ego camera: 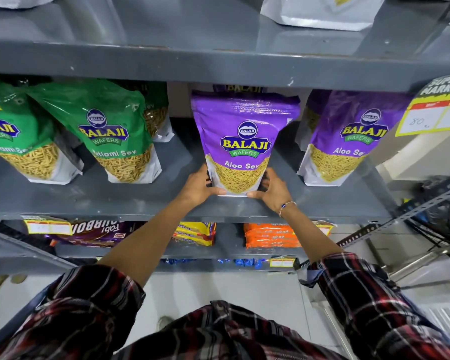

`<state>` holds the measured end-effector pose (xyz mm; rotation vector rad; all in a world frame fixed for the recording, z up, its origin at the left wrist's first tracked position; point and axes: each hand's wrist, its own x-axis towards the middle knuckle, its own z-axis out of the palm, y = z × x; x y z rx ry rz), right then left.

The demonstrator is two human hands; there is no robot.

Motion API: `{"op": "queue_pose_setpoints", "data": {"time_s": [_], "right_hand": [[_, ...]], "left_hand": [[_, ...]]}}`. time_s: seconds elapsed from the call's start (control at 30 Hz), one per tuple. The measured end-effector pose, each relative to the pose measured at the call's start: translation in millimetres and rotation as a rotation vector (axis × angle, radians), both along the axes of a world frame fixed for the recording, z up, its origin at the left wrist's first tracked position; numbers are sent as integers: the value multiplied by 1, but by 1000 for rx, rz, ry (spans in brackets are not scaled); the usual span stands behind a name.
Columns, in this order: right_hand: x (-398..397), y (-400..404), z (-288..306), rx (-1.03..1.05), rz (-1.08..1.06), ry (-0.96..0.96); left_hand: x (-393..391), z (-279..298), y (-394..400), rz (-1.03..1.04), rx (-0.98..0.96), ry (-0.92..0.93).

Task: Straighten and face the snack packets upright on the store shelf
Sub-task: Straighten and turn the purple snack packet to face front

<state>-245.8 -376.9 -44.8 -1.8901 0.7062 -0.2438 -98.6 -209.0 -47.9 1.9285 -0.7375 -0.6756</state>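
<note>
A purple Aloo Sev packet (244, 136) stands upright, label forward, in the middle of the grey shelf (166, 201). My left hand (199, 187) grips its lower left corner and my right hand (272, 189) grips its lower right corner, thumbs under the base. Another purple packet shows just behind its top. A second purple Aloo Sev packet (340, 141) stands to the right, leaning slightly. Two green Ratlami Sev packets (115, 131) (18, 141) lean to the left side, with more green packets behind them.
The shelf above (218, 63) overhangs the packets and holds white pouches (322, 11). A yellow price tag (437, 110) hangs at the right. The shelf below holds biscuit packs (268, 235). A metal rack (400, 224) stands at the right.
</note>
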Motion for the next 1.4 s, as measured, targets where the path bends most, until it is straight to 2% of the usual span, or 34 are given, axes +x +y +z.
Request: {"op": "queue_pose_setpoints", "data": {"time_s": [0.17, 0.37, 0.73, 0.87, 0.9, 0.97, 1.03, 1.07, 1.1, 1.17, 1.23, 1.3, 1.33, 1.4], "right_hand": [[-23, 11, -7, 9, 20, -7], [-42, 21, -13, 32, 25, -64], [-47, 32, -7, 78, -12, -32], [-47, 33, -4, 83, 24, -17], [-48, 33, -4, 78, 56, -3], [-52, 29, -2, 89, 115, 0], [-63, 16, -1, 76, 88, -3], [-70, 7, 1, 28, 23, -9], [-78, -3, 1, -24, -93, -33], [-95, -29, 5, -28, -415, -170], [-109, -63, 11, -59, -618, -250], [-118, -100, 16, -43, -638, -188], [-121, -117, 19, -36, -597, -101], [-126, -145, 23, -88, -443, 37]], "left_hand": [[-23, -6, 17, 10, 6, -32], [-39, -3, 27, -23, 110, -134], [-47, 5, 38, -58, 79, -78], [-50, 3, 39, -114, 77, -112], [-51, 2, 40, -95, 77, -122], [-61, 1, 46, 96, 31, -177], [-86, -1, 54, 337, -130, -336], [-102, -3, 55, 370, -188, -395], [-118, -1, 50, 308, -202, -407], [-147, 8, 21, 33, -184, -325], [-166, 21, -25, -228, -209, -250], [-179, 34, -79, -351, -163, -220], [-181, 40, -104, -331, -151, -198], [-171, 50, -148, -164, -164, -87]]}}
